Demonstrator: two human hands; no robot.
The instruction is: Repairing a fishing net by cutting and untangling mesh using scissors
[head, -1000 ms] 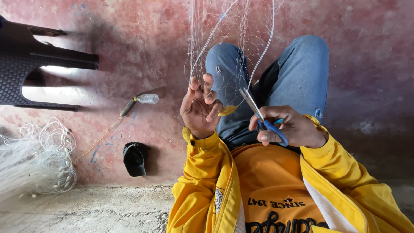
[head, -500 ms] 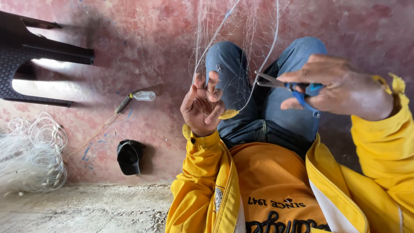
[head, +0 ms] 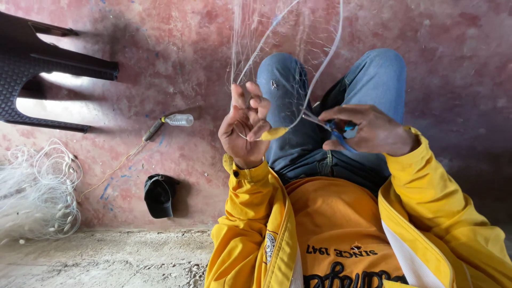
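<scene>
A fine white fishing net (head: 277,32) with a thicker edge cord hangs down in front of my knees. My left hand (head: 242,128) pinches a small yellow netting needle (head: 273,133) and a strand of the net. My right hand (head: 368,130) grips blue-handled scissors (head: 336,128), whose blades point left toward the cord beside the needle. Both hands sit over my jeans-clad lap, close together, in yellow jacket sleeves.
A dark plastic chair (head: 37,74) stands at the upper left. A small plastic bottle (head: 178,120) tied to a stick lies on the red floor, a black cap (head: 159,196) below it. A heap of white net (head: 37,197) sits at the left.
My right hand swung out to the right with the scissors, then came back down to the cord by my left hand. My left hand closed on the yellow needle.
</scene>
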